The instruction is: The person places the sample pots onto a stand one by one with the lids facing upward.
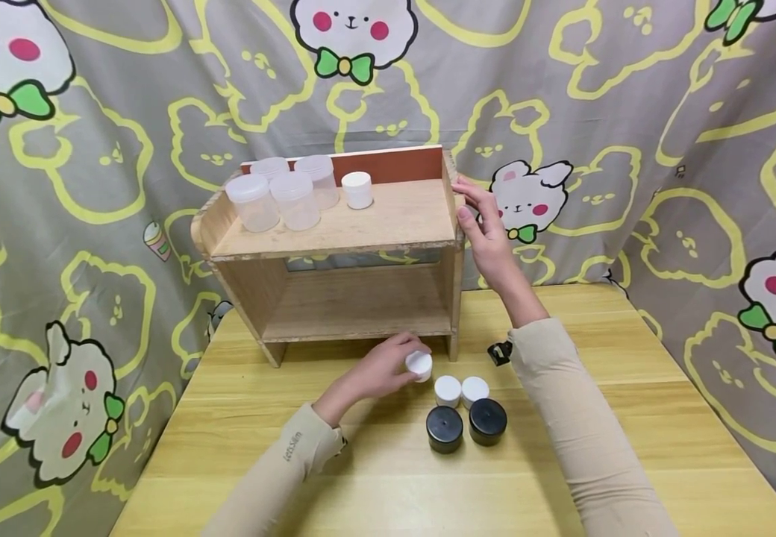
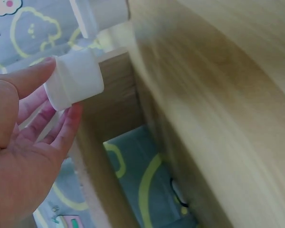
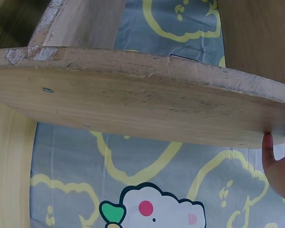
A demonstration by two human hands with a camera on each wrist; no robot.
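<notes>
My left hand (image 1: 388, 367) pinches a small white lidded jar (image 1: 418, 366) between thumb and fingers, just in front of the wooden shelf (image 1: 334, 239). In the left wrist view, the thumb and fingertips hold the side of this white jar (image 2: 75, 78). My right hand (image 1: 492, 242) touches the shelf's right side panel near its top. Seen from the right wrist, two fingertips (image 3: 268, 142) rest against that panel's outer face. Two more small white jars (image 1: 448, 391) stand on the table, right of the held one, with two black-lidded jars (image 1: 445, 429) in front.
Several translucent lidded jars (image 1: 295, 201) and one small white jar (image 1: 358, 190) stand on the shelf's top board. A small black object (image 1: 498, 353) lies by the right sleeve. Patterned curtain (image 1: 630, 186) surrounds the wooden table (image 1: 630, 418).
</notes>
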